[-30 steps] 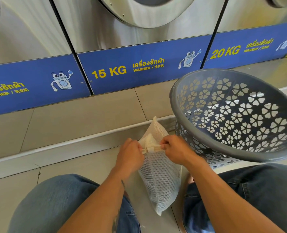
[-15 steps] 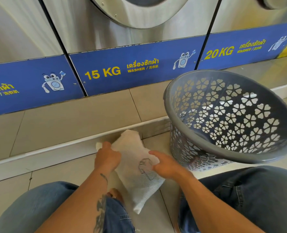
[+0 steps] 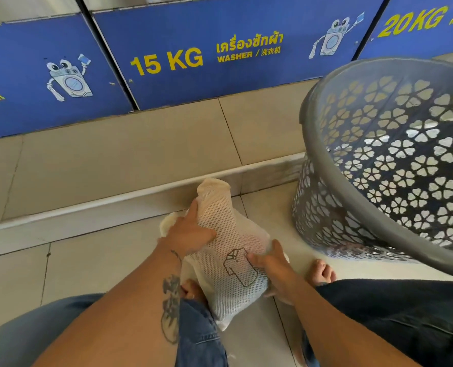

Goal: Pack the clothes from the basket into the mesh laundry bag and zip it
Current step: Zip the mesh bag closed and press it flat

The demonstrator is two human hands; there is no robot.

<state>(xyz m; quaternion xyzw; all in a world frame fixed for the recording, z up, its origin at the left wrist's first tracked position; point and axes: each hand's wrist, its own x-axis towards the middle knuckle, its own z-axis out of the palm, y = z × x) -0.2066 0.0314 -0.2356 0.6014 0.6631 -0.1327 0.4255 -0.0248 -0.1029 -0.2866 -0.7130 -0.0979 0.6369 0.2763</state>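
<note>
Mesh bag [image 3: 230, 250] lies on the tiled floor [image 3: 93, 260] between the person's knees, stuffed, long axis running from near the feet up toward the step [image 3: 114, 205], top end bunched and raised just by the step edge. Shirt icon [image 3: 240, 266] printed on the bag's upper face. Left hand [image 3: 187, 234] lies on the bag's left side, grip open, fingers fairly straight and pressing flat on the mesh, index reaching up along the bunched top; a bit of pale fabric [image 3: 167, 223] shows just left of that hand, cannot tell if it is bag or clothing. Right hand [image 3: 273, 266] at the bag's right side, thumb on top near the icon, fingers curled down round the bag's lower right edge, so gripping the bag. Whether the zip is done up cannot be told, zip not visible. Grey basket [image 3: 326, 165] with flower cutouts stands tilted just right of the bag, mouth facing the person, not touching the bag; no clothes seen in the part of it in view. Bare toes [image 3: 323, 271] near the right hand, other foot [image 3: 191, 288] under the left forearm. Jeans on both legs. Behind the step, blue washer panels, one marked 15 KG [image 3: 167, 62], next one 20 KG [image 3: 411, 21]
</note>
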